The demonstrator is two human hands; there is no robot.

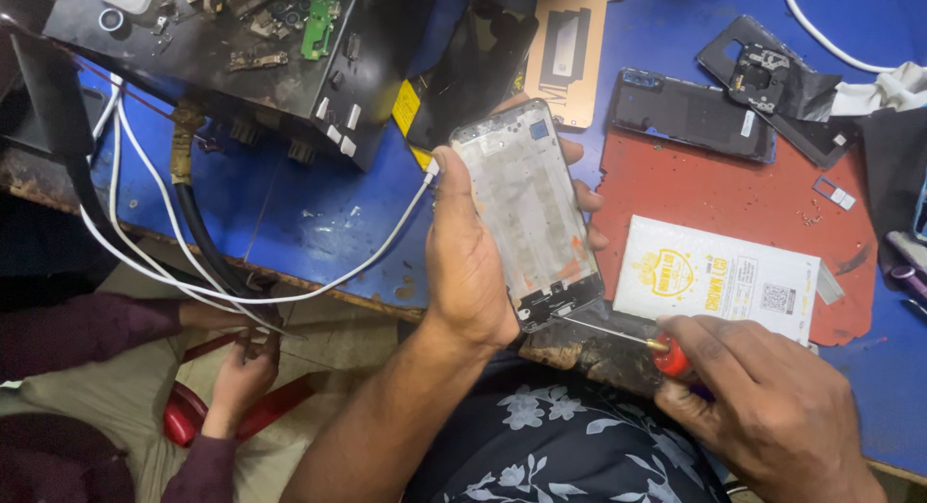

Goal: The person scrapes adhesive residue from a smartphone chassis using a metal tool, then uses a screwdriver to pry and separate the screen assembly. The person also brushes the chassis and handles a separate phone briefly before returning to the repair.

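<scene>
Silver phone frame (pixel 529 213) sits clamped in the left hand (pixel 470 262) over the desk's (pixel 319 223) near edge, the right hand (pixel 772 406) closed on a red-handled screwdriver (pixel 628 341) whose tip, slipping, could gouge it.

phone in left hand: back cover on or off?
Off. The phone in the left hand shows its bare inner frame; the right hand puts a screwdriver tip at its lower edge.
</scene>
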